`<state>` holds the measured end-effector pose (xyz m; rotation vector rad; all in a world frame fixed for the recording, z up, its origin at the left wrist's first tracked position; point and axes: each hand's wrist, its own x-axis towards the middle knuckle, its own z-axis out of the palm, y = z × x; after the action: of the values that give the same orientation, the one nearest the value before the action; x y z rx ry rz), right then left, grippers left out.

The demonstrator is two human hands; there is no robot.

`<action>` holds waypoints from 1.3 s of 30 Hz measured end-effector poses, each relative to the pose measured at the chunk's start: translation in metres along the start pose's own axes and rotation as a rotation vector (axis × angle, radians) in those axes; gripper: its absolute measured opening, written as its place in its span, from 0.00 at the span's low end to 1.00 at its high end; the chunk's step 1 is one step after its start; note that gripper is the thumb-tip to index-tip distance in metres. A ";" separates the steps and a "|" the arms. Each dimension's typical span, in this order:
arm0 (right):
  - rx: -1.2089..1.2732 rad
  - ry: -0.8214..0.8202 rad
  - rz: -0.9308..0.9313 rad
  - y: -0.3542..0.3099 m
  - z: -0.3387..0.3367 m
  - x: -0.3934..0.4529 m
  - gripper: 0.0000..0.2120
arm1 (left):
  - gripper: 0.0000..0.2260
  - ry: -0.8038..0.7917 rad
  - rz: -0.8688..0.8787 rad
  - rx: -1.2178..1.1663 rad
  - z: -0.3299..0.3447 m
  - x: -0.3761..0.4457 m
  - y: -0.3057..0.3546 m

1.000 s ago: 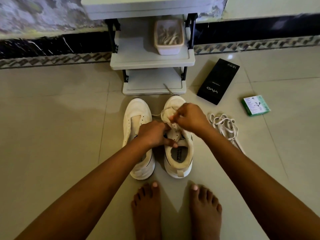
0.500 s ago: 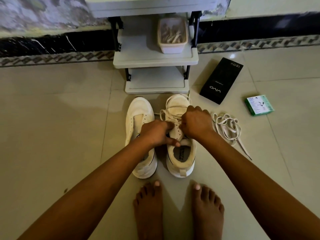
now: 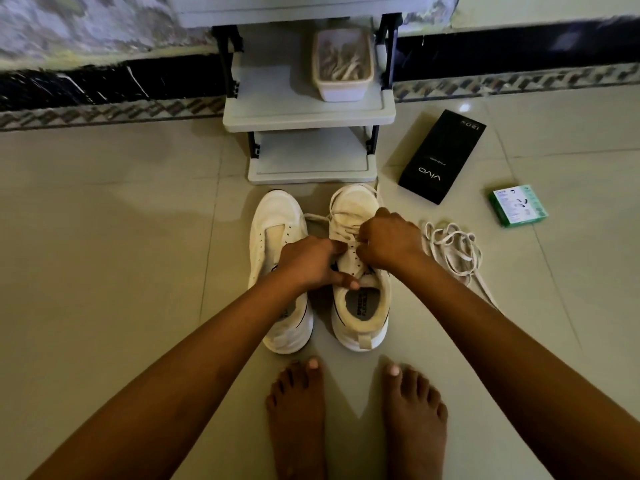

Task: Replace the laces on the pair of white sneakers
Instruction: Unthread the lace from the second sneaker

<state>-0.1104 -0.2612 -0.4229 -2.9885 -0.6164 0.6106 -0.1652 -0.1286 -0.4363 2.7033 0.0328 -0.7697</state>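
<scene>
Left sneaker (image 3: 277, 258): bare eyelets | right sneaker (image 3: 360, 306): part-laced | left hand (image 3: 308, 261) gripped its tongue, right hand (image 3: 391, 240) apparently pinched lace (image 3: 332, 216) | loose lace (image 3: 453, 247) lay right; most lacing remained.

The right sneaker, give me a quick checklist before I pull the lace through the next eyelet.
1. Right sneaker flat on the floor: ok.
2. Left hand steadying the shoe at its collar: ok.
3. Right hand gripping the lace: ok.
4. Lace end free of knots: cannot tell, hidden under the fingers.
5. Left sneaker laced: not ok, eyelets bare.
6. Loose lace bundle on the floor beside the shoe: ok.
</scene>
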 end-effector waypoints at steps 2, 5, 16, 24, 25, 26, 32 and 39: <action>-0.052 0.113 0.016 -0.001 -0.003 0.002 0.14 | 0.33 -0.014 0.004 0.002 -0.001 0.000 0.000; 0.309 -0.001 0.027 0.002 -0.019 0.006 0.10 | 0.33 -0.016 -0.002 0.010 -0.001 -0.001 0.001; 0.530 -0.110 -0.118 0.014 -0.016 0.008 0.17 | 0.32 -0.005 0.014 -0.023 0.001 0.000 -0.002; 0.322 0.047 -0.157 0.008 -0.007 0.004 0.08 | 0.35 -0.013 -0.002 -0.004 0.001 0.000 -0.002; 0.620 -0.023 -0.210 0.012 -0.016 0.001 0.05 | 0.34 -0.013 0.001 -0.003 0.001 0.000 -0.002; 0.862 -0.062 -0.278 0.012 -0.025 -0.004 0.03 | 0.34 -0.012 0.001 -0.005 0.001 0.001 -0.003; 0.942 0.104 -0.268 0.006 -0.038 0.004 0.08 | 0.33 0.001 -0.002 -0.035 0.002 0.000 -0.003; 0.095 0.042 -0.154 0.001 0.002 0.000 0.12 | 0.34 0.005 -0.007 -0.044 0.003 0.001 -0.004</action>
<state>-0.1108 -0.2618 -0.4251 -2.8254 -0.7826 0.5486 -0.1661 -0.1258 -0.4406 2.6646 0.0600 -0.7557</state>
